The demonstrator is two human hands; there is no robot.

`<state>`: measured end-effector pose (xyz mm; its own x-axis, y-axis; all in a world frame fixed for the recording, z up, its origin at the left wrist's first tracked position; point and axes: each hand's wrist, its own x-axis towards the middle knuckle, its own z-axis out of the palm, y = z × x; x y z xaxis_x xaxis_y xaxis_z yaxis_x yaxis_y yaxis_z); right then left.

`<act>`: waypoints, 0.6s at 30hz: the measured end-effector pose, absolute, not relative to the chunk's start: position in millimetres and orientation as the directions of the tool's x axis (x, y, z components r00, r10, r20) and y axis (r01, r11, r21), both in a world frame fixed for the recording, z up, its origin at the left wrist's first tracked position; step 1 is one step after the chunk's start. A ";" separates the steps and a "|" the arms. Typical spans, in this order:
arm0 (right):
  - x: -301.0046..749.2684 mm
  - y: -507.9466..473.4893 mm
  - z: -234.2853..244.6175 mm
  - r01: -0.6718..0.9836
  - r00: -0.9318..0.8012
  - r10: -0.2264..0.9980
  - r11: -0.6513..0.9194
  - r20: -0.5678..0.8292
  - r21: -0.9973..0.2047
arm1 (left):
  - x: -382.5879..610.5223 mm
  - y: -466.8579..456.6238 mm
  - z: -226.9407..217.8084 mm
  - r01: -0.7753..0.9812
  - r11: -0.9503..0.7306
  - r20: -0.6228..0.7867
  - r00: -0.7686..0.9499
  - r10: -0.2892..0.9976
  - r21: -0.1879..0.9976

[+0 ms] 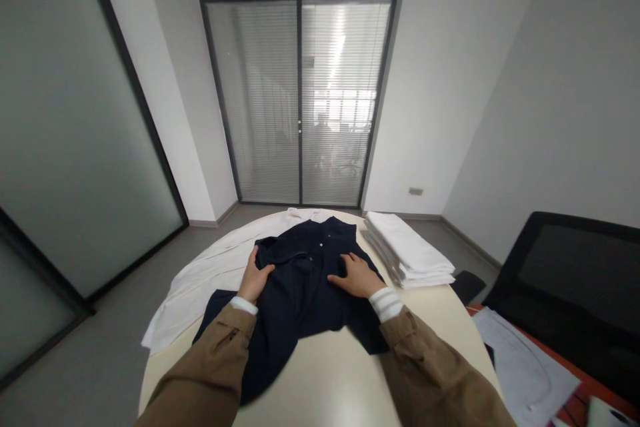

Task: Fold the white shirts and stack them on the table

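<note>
A navy blue buttoned shirt (320,293) lies loosely spread and rumpled over the middle of the round table, one sleeve trailing toward the near left. At its left side, my left hand (254,278) is closed on the fabric, thumb on top and some fingers partly hidden. My right hand (357,275) rests on the right part of the shirt, thumb and fingers spread apart. Beneath and left of the navy shirt, a white garment (200,280) is laid out along the table's far left edge, partly covered.
The cream round table (330,380) carries a stack of folded white cloth (407,250) at the right. Beyond its right edge are a black mesh chair (575,280) and a reddish surface with a clear plastic sheet (525,360). Glazed doors with blinds (300,100) stand behind.
</note>
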<state>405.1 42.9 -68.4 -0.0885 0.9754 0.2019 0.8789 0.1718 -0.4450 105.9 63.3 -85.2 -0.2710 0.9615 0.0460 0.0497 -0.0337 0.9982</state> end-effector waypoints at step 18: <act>413.0 -4.2 -57.7 0.986 -0.149 0.921 0.166 0.360 -0.017 | 71.4 66.6 -72.3 -0.111 -0.059 0.012 -0.382 0.924 0.992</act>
